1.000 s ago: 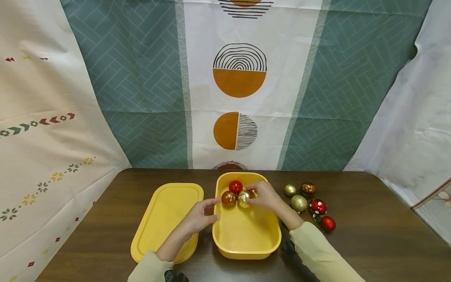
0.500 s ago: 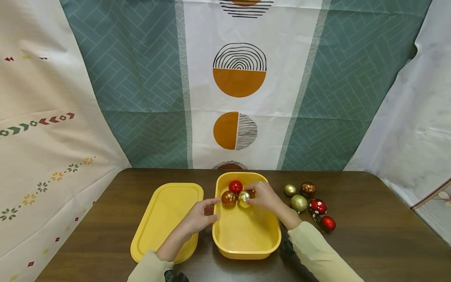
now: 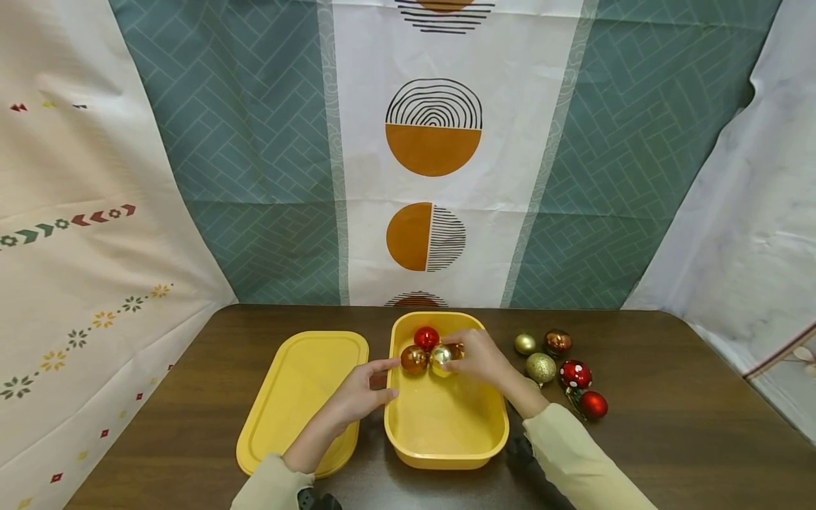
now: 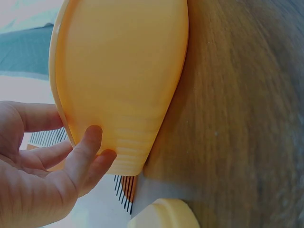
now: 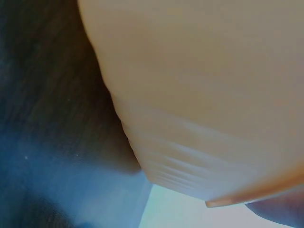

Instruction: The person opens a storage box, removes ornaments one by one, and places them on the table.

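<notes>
The person's right hand point(image 3: 481, 358) pinches a glossy gold ball ornament point(image 3: 440, 362) between thumb and fingers, inside a yellow, round-cornered plastic tub point(image 3: 446, 421), just beside a glossy copper ball point(image 3: 414, 360). The left hand point(image 3: 359, 391) straddles the tub's rim, fingers spread to either side of its wall. The gold ornament looks light, slick and brittle-shelled, probably best held gently across its widest part.

The place was a small cloth-walled nook; whether in a home or a studio could not be told. A dark wood-grain bench point(image 3: 669, 397) stood before a green-and-white patterned drape point(image 3: 255, 142), with a cream printed sheet point(image 3: 70, 170) at left and a whitish sheet point(image 3: 752, 205) at right.
</notes>
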Available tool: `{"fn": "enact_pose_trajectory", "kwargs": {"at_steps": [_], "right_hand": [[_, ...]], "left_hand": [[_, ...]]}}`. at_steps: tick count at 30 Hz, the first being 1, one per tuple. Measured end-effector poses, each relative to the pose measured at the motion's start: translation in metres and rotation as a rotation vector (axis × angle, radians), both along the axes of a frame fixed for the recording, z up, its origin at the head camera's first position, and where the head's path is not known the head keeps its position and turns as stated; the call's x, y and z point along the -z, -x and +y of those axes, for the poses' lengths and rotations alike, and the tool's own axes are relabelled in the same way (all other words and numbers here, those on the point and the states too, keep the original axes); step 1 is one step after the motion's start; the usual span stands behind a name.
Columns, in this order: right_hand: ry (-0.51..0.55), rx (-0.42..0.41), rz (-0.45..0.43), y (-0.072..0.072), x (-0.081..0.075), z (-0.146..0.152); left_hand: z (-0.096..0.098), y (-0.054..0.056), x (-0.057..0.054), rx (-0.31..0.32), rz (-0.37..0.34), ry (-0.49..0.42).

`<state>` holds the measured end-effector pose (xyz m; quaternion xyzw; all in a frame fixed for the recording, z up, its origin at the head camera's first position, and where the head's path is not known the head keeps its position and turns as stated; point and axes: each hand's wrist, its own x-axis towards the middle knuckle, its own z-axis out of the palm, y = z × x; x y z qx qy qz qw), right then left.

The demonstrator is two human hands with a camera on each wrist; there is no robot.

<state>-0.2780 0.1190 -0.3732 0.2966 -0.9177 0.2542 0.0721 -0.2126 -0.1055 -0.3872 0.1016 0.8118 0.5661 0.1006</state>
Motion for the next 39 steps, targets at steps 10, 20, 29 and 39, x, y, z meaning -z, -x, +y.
{"fn": "enact_pose_trajectory", "kwargs": {"at_steps": [10, 20, 29, 39], "right_hand": [[0.043, 0.023, -0.009, -0.014, -0.01, 0.007], [0.139, 0.033, -0.043, -0.031, -0.022, 0.019], [0.227, 0.05, -0.104, -0.048, -0.036, 0.042], [0.26, 0.049, -0.038, -0.065, -0.043, 0.082]], "left_hand": [[0.0, 0.0, 0.001, -0.012, 0.014, 0.022], [-0.001, 0.002, 0.0, -0.013, 0.004, 0.023], [-0.001, 0.002, 0.0, -0.008, 0.001, 0.011], [0.001, 0.001, 0.001, -0.007, -0.001, 0.02]]}}
